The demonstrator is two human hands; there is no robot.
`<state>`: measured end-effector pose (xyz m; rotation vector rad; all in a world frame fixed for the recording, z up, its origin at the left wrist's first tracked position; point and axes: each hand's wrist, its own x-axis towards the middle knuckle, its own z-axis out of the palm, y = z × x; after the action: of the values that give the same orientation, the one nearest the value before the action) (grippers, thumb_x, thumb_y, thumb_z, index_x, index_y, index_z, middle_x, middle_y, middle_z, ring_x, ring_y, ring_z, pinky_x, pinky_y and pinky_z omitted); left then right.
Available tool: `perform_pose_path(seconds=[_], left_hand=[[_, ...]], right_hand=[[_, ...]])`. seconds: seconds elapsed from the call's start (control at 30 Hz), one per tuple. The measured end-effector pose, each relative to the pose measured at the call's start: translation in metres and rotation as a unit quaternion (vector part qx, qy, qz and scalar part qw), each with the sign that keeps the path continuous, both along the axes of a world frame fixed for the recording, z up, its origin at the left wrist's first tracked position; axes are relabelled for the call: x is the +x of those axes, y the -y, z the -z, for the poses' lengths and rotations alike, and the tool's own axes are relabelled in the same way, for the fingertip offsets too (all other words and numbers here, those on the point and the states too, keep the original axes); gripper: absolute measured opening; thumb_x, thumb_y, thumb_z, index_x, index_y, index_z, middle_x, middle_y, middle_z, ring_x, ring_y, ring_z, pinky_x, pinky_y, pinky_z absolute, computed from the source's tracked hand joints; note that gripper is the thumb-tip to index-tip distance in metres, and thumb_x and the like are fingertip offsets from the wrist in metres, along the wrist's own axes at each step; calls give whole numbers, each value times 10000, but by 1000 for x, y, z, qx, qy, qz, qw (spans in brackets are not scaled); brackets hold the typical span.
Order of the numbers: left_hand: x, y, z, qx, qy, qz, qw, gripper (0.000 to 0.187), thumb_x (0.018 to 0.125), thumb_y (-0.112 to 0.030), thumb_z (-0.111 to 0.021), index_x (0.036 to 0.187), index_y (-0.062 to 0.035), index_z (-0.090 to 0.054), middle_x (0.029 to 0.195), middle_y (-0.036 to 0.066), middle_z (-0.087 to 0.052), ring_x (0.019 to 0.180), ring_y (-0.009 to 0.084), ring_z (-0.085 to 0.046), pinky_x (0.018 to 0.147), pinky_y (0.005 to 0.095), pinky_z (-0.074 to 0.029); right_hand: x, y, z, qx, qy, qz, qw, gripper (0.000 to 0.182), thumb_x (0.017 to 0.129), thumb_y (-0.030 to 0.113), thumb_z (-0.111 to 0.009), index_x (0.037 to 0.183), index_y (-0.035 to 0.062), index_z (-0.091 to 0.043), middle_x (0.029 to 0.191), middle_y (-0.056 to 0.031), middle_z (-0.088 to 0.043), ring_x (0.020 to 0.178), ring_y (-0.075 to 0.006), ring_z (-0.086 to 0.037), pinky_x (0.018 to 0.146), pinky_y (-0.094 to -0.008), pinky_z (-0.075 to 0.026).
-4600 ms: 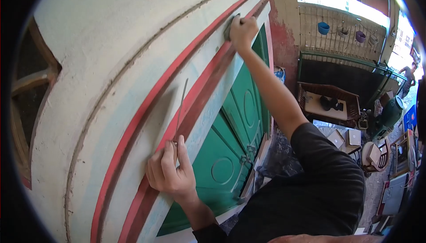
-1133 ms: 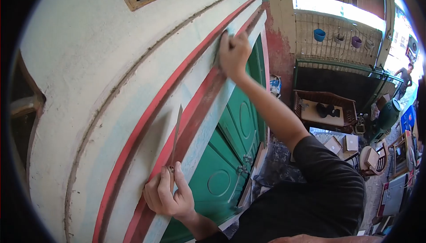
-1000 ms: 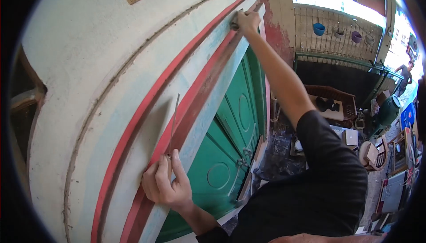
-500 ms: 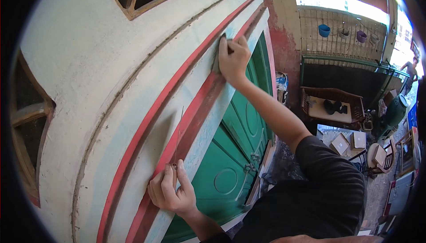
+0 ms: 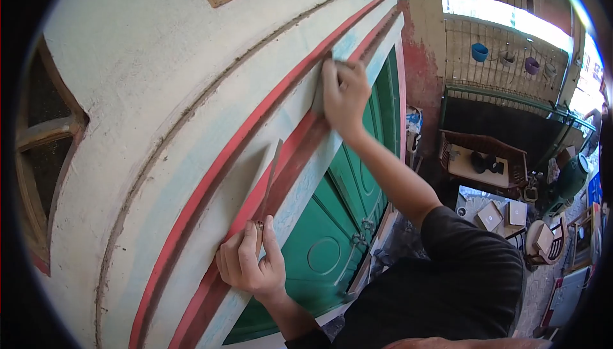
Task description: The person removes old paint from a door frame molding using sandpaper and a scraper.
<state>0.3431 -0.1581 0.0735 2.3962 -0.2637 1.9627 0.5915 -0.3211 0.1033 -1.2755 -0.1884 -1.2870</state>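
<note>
Near the lower middle, my left hand (image 5: 252, 261) pinches a thin tool with a long narrow blade (image 5: 272, 173), which points up along the painted moulding. My right hand (image 5: 346, 97) is higher up, against the wall trim, with its fingers closed round a small dark piece whose shape is mostly hidden. Both hands are beside the red stripe (image 5: 300, 133) of the curved white wall (image 5: 159, 62). Below the trim is a green door (image 5: 319, 221) with round panel mouldings.
Wood-framed openings (image 5: 46, 135) break the wall at the left. At the right are a wooden bench (image 5: 483, 157), a table (image 5: 472, 196) with boxes, a chair (image 5: 557, 240) and hanging pots (image 5: 479, 52). A person (image 5: 592, 126) is at the far right edge.
The view has shifted a little. The blade in my left hand has turned, so its flat side shows more. My right hand stays on the trim, slightly lower in view.
</note>
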Motion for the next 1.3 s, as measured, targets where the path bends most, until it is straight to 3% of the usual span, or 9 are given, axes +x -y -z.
perform_pose_path(seconds=[0.13, 0.2, 0.4, 0.73, 0.8, 0.93, 1.07, 1.1, 1.3], left_hand=[[0, 1, 1, -5, -5, 10, 1000, 228, 813, -57, -871, 943, 5, -695, 811, 108, -708, 719, 274, -643, 665, 395, -495], [-2, -1, 0, -6, -10, 9, 1000, 230, 811, -54, -871, 948, 5, -696, 814, 108, -710, 720, 273, -643, 666, 395, -493], [3, 0, -2, 4, 4, 24, 1000, 232, 807, -45, -873, 944, 4, -693, 806, 109, -691, 718, 277, -637, 655, 387, -495], [1, -3, 1, 0, 17, 18, 1000, 267, 820, -93, -880, 985, -27, -681, 810, 94, -693, 691, 259, -630, 610, 371, -486], [3, -5, 2, 9, 19, 17, 1000, 291, 828, -135, -886, 1017, -59, -678, 821, 71, -724, 661, 243, -629, 607, 367, -470], [1, -5, 2, 3, 19, 11, 1000, 287, 830, -137, -885, 1015, -55, -682, 826, 73, -728, 665, 240, -632, 610, 364, -473], [3, -3, 0, 8, 20, 12, 1000, 284, 831, -134, -884, 1016, -51, -685, 827, 71, -730, 671, 240, -631, 628, 363, -478], [4, -2, -2, 11, 21, 14, 1000, 284, 831, -134, -884, 1016, -51, -685, 827, 71, -730, 671, 240, -631, 628, 363, -478], [2, -1, 0, 2, 22, -2, 1000, 280, 830, -141, -885, 1001, -52, -682, 824, 65, -729, 681, 238, -634, 631, 364, -480]], right_hand=[[-13, -7, 7, -31, 26, -45, 998, 269, 948, 168, -685, 796, -44, -754, 848, -229, -690, 866, -342, -652, 754, -429, -514], [28, 11, -7, -37, 44, 75, 995, 260, 930, 141, -711, 739, -35, -736, 828, -205, -665, 787, -323, -649, 702, -414, -512], [-24, -19, 14, -71, 100, 2, 993, 247, 925, 137, -725, 743, -30, -738, 877, -171, -690, 764, -282, -661, 605, -367, -482], [-21, -20, -12, -4, 32, 56, 998, 288, 919, 139, -697, 692, -37, -718, 870, -209, -675, 769, -306, -638, 705, -445, -492], [-49, -29, 2, -12, 21, -86, 996, 291, 916, 139, -688, 696, -50, -717, 868, -223, -672, 773, -315, -637, 713, -454, -491], [26, 10, -19, -2, -12, 29, 1000, 277, 905, 130, -699, 693, -48, -721, 841, -233, -658, 789, -330, -642, 737, -466, -495], [-16, -17, -9, -1, 24, 37, 999, 279, 908, 120, -693, 670, -23, -720, 815, -222, -658, 786, -334, -645, 732, -463, -498], [-40, -24, 2, -28, 21, -52, 998, 283, 911, 110, -691, 661, -22, -709, 831, -208, -664, 777, -341, -651, 715, -454, -502], [35, 18, -19, -14, -5, 55, 998, 280, 902, 114, -692, 657, -20, -706, 815, -205, -664, 776, -343, -635, 725, -467, -494]])
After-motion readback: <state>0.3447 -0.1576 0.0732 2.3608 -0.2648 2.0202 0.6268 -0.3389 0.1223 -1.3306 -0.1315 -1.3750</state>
